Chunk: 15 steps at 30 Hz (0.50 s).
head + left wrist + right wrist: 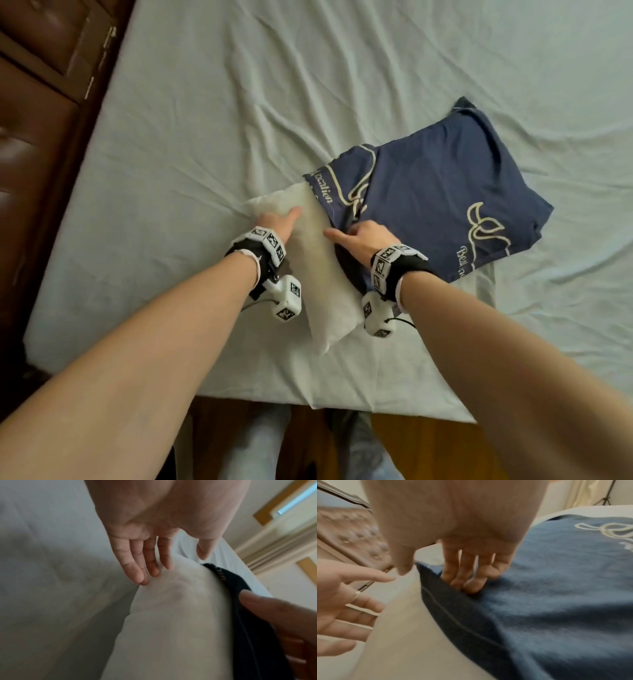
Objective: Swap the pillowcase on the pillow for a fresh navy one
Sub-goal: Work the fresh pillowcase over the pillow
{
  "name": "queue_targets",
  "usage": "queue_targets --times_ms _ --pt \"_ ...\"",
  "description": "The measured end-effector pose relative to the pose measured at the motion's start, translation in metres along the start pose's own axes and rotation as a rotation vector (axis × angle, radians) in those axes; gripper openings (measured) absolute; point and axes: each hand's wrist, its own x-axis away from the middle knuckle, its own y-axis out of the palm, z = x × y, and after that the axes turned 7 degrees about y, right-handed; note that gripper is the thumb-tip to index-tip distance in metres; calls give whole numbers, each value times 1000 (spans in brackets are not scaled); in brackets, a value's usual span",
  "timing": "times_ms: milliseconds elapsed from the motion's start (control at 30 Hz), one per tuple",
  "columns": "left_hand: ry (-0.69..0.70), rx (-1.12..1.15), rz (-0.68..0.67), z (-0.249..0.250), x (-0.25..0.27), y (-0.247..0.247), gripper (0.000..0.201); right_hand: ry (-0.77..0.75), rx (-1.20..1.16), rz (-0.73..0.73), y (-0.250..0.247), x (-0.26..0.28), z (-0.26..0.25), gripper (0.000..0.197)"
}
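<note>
Viewing from the head camera, I find the white pillow (320,270) lying on the pale bed sheet (205,102) near the bed's 6 o'clock edge, its far part sheathed in the navy pillowcase (435,195) and its near part bare. The pillowcase extends from the pillow toward 2 o'clock, flat and creased, with cream printed motifs and lettering I cannot read in full. Its open hem crosses the pillow just beside both hands.

The left hand (279,219) rests on the pillow's bare corner at about 10 o'clock of the hem. The left wrist view shows its fingers (137,566) straight and spread, tips touching the white fabric, thumb lifted clear; it grasps nothing. I note a ring on one finger in the right wrist view.

The right hand (364,236) sits at the hem. The right wrist view shows its fingers (464,577) curled down and bunching a fold of the navy cloth (556,588), thumb apart and pointing toward the pillow (399,628). I record this as a grasp on the pillowcase edge.

A brown tufted headboard (37,120) stands at 9 o'clock of the bed. Wooden floor (404,445) shows below the mattress edge at 6 o'clock.
</note>
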Motion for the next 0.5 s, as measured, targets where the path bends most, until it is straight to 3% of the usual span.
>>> queue_targets --times_ms 33,100,200,267,400,500 --pt "-2 51 40 -1 -12 -1 81 -52 -4 113 -5 -2 -9 61" --pt "-48 150 101 -10 -35 -5 80 -103 -62 205 -9 -7 -29 61" --pt "-107 327 -52 -16 -17 -14 60 -55 17 160 3 -27 -54 74" --pt "-132 473 -189 -17 -2 -16 43 -13 35 138 12 -41 -61 52" --pt "-154 775 -310 -39 -3 -15 66 18 -281 173 26 -41 -52 24" --pt "-163 985 -445 -45 1 -8 82 -151 -426 14 31 -22 -57 9"
